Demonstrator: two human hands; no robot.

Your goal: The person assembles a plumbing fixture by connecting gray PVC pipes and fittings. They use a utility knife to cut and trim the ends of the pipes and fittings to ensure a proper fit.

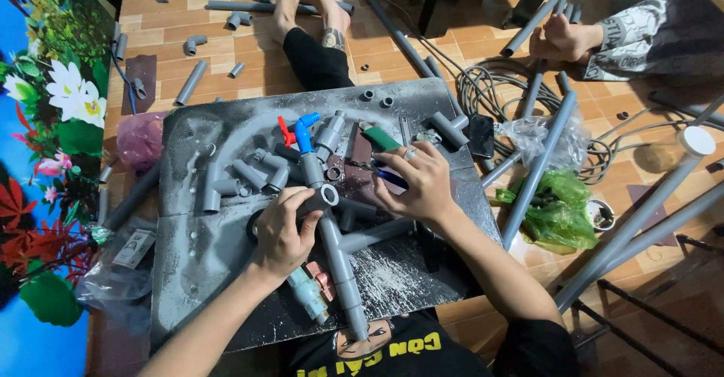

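Seemingly mid-assembly: the left hand wraps its fingers round a grey plastic pipe tee, while the right hand pinches blue-handled pliers; seating the joint squarely looks next.

Off to your right there's a green plastic bag on the floor, coiled grey cable beyond it, and a floral poster far left.

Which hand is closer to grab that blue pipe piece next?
Probably the left hand. It already grips the grey pipe, whose upper end leads toward the blue fitting. The right hand sits farther off, busy with a blue-handled tool.
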